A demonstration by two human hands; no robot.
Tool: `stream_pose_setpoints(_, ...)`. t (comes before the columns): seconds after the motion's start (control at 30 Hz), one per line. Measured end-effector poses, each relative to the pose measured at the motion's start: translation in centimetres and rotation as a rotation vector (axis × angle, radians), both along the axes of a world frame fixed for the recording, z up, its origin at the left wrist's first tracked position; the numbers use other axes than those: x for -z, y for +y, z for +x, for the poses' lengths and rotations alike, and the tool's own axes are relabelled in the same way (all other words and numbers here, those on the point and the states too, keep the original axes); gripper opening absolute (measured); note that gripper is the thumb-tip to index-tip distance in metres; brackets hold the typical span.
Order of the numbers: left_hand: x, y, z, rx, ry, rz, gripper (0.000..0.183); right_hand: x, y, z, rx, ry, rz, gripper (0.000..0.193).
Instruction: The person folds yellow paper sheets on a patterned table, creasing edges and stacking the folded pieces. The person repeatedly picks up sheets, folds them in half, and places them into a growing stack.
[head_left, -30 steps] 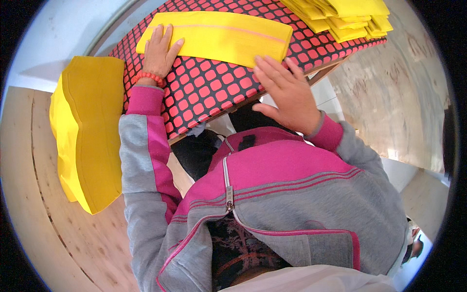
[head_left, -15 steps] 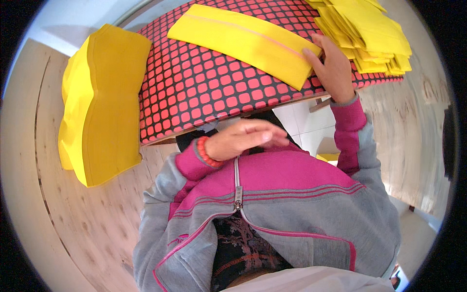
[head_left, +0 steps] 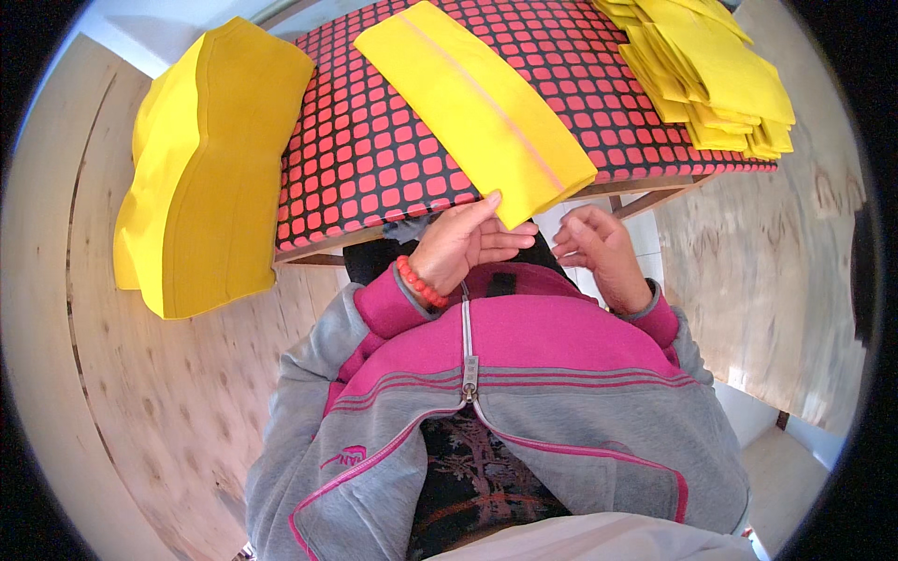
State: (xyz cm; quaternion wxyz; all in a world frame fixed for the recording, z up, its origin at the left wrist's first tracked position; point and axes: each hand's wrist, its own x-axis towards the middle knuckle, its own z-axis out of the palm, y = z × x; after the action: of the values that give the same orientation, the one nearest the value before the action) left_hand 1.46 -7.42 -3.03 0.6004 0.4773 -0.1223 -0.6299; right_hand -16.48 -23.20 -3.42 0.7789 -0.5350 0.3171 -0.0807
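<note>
A long folded strip of yellow cloth [head_left: 486,103], with a faint pale line along it, lies slantwise on the red-and-black checked tabletop [head_left: 355,178]. Its near end juts over the table's front edge. My left hand [head_left: 458,238], wearing a red bead bracelet, pinches the near left corner, thumb on top and fingers below. Just right of that corner, my right hand [head_left: 601,254] hangs apart from the cloth, fingers loosely curled with gaps between them and nothing held.
A heap of folded yellow cloth pieces [head_left: 716,70] fills the table's right end. At the left, a large stack of yellow cloth sheets [head_left: 224,168] rests on a pale wooden board [head_left: 187,411]. Another wooden surface [head_left: 748,280] stands at the right.
The yellow strip has swung round, its near end coming toward me. My left hand has moved up to its corner. The right hand has let go of its right end and drawn back.
</note>
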Motion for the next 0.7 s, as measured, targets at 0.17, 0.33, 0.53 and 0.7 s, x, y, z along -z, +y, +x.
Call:
stream_pose_setpoints(0.17, 0.0, -0.1, -0.4, -0.072, -0.041, -0.015, 0.047, 0.4, 0.5, 1.4, -0.253, -0.110, 0.099, 0.048)
stream_pose_setpoints(0.33, 0.0, 1.2, -0.5, -0.066, -0.036, -0.056, 0.041, 0.2, 1.2, 2.6, -0.226, -0.226, 0.308, 0.051)
stream_pose_setpoints(0.53, 0.5, 3.4, -0.2, 0.062, -0.018, -0.001, 0.048, 0.7, 1.2, 2.3, -0.008, -0.299, 0.381, 0.057)
stream_pose_setpoints(0.7, 0.3, 3.5, -1.2, -0.067, -0.070, -0.007, 0.053, 1.0, 1.5, 2.6, 0.001, -0.191, 0.126, 0.047)
